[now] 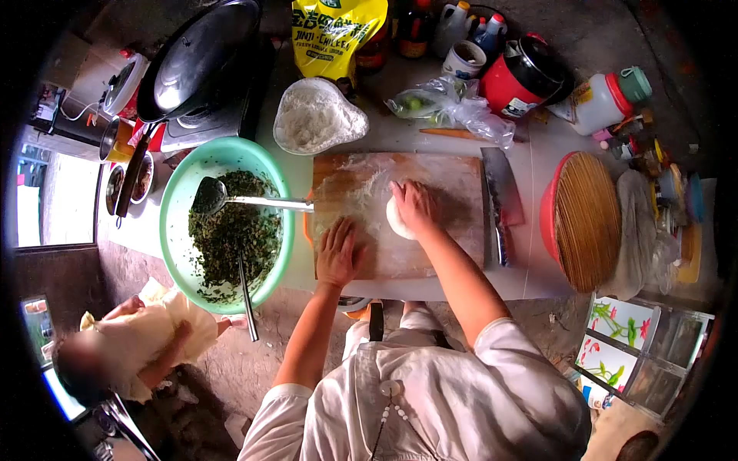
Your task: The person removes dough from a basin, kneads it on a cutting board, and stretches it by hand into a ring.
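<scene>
On the floured wooden board [453,250], my right hand [417,209] is on a round white piece of dough [395,221], its fingers curled over the right side and partly hiding it. My left hand [338,252] lies flat near the board's left edge, fingers stretched out and holding nothing. Left of the board is a mint-green basin [282,261] of chopped dark-green filling [231,257]. A metal ladle [261,201] rests across it with its handle end at the board, and a second long metal utensil [247,296] leans over the near rim.
A cleaver [503,196] lies along the board's right edge. Behind the board are a bowl of flour [319,115], a yellow bag [338,34] and a plastic bag of green produce [453,107]. A red basin with a slatted cover [588,219] stands right. Another person [146,334] is at lower left.
</scene>
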`<state>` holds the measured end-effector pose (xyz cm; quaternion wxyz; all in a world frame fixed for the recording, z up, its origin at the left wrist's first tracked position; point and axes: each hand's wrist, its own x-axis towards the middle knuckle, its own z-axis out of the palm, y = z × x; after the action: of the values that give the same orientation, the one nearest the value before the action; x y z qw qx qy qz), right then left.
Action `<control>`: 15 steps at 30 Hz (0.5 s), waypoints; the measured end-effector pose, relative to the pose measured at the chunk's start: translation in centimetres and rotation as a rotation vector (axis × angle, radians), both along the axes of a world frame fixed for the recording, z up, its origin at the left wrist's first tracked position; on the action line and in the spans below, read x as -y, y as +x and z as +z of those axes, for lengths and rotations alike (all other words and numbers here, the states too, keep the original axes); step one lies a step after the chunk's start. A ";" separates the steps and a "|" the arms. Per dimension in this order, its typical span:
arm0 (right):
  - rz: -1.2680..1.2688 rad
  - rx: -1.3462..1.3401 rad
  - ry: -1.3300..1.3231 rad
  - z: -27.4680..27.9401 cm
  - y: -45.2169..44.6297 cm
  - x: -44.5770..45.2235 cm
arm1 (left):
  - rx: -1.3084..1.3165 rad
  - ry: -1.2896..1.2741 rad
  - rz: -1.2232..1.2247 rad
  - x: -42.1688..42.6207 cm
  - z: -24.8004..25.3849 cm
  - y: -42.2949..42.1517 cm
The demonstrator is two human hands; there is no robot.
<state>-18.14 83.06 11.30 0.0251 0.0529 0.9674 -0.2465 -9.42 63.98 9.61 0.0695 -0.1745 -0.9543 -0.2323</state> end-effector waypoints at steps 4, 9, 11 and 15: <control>0.398 -0.319 -0.047 -0.8 3.0 -1.5 | -0.009 0.026 0.006 0.4 -0.4 0.2; 0.181 -0.289 -0.394 -1.5 7.9 -0.2 | 0.000 0.032 0.021 0.5 -0.5 0.2; 0.167 -0.480 -0.232 -2.8 7.7 -0.1 | -0.010 0.030 0.027 0.5 -0.5 0.1; 0.084 -0.237 0.079 -1.8 3.9 -0.6 | -0.018 0.042 0.024 0.5 -0.4 0.1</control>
<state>-14.27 83.67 9.47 -0.0813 -0.0165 0.9739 -0.2113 -9.31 63.45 9.24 0.0845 -0.1635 -0.9506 -0.2499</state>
